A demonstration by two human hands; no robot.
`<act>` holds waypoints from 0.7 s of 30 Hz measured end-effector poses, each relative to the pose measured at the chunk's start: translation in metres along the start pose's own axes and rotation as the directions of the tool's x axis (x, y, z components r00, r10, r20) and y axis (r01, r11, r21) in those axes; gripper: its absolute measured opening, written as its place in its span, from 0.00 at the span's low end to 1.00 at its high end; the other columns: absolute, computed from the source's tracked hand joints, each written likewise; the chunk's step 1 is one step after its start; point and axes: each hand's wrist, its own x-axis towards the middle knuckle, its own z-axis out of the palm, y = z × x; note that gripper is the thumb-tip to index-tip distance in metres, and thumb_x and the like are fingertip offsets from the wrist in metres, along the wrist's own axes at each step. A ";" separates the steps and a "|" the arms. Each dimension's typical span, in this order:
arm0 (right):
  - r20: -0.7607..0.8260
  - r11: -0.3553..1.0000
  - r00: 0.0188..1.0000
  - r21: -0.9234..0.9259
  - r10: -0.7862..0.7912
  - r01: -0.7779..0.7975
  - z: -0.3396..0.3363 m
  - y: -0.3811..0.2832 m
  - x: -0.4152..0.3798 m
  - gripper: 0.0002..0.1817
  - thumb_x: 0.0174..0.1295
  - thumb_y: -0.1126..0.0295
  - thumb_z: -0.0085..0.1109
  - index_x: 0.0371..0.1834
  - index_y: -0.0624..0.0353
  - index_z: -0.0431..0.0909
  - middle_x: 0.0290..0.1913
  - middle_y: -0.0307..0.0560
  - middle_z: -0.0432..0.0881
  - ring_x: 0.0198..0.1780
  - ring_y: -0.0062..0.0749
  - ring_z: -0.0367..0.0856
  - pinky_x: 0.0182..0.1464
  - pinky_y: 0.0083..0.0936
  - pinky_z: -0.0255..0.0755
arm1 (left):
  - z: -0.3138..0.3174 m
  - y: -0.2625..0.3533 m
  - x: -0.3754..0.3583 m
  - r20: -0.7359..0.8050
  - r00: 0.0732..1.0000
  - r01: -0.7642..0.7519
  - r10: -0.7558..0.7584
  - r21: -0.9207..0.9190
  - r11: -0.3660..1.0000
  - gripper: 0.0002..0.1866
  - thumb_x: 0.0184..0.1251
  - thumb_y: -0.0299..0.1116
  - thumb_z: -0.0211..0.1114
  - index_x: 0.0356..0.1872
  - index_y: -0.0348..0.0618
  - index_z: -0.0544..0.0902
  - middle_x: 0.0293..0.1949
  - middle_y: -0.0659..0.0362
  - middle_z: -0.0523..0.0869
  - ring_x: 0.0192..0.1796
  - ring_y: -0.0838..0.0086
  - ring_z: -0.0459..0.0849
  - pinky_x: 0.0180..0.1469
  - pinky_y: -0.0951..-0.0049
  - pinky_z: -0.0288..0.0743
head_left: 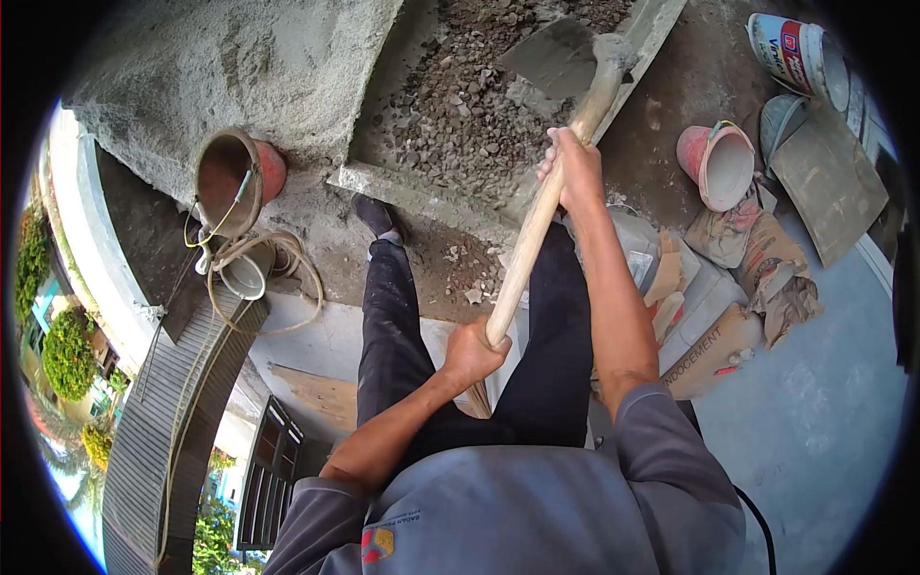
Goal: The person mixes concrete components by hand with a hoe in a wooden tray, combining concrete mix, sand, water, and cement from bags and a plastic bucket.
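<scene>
Lay open above the gravel (450, 115), left of the hoe's blade (554, 59) — with just a low rim (422, 190) between there and the legs (391, 307). Was barred through the middle by the slanting handle (529, 240), clasped in left hand (471, 352) and right hand (577, 172). Was crowded at left by a red bucket (226, 177) and looped line (314, 305), at right by a pink bucket (721, 171) and cement bags (704, 353).

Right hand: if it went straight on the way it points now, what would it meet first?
Most likely the hoe blade, which shows ahead of the right hand gripping the wooden handle. Depth is unclear from this view, so it might pass above the blade.
</scene>
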 end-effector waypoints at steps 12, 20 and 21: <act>-0.073 0.983 0.984 -0.077 0.163 -0.168 0.011 0.103 0.060 0.12 0.63 0.65 0.63 0.38 0.63 0.76 0.24 0.42 0.72 0.20 0.30 0.73 0.21 0.34 0.73 | -0.019 -0.033 0.016 0.054 0.987 0.155 -0.153 -0.050 0.987 0.15 0.55 0.36 0.71 0.40 0.36 0.86 0.34 0.40 0.89 0.40 0.48 0.90 0.46 0.55 0.82; -0.080 0.975 0.986 0.179 0.146 -0.130 0.055 0.110 -0.089 0.11 0.65 0.69 0.61 0.41 0.62 0.70 0.25 0.44 0.73 0.19 0.33 0.75 0.22 0.36 0.76 | -0.148 -0.076 -0.086 0.180 0.975 0.124 -0.130 0.041 0.991 0.12 0.53 0.34 0.72 0.37 0.39 0.86 0.29 0.42 0.87 0.37 0.49 0.90 0.43 0.57 0.82; -0.077 0.970 0.985 0.202 0.152 -0.134 0.064 0.107 -0.114 0.11 0.66 0.69 0.60 0.42 0.62 0.69 0.25 0.44 0.73 0.19 0.33 0.75 0.22 0.36 0.76 | -0.163 -0.087 -0.101 0.215 0.967 0.124 -0.137 0.074 0.989 0.12 0.53 0.34 0.72 0.37 0.39 0.86 0.29 0.43 0.88 0.37 0.50 0.90 0.43 0.57 0.82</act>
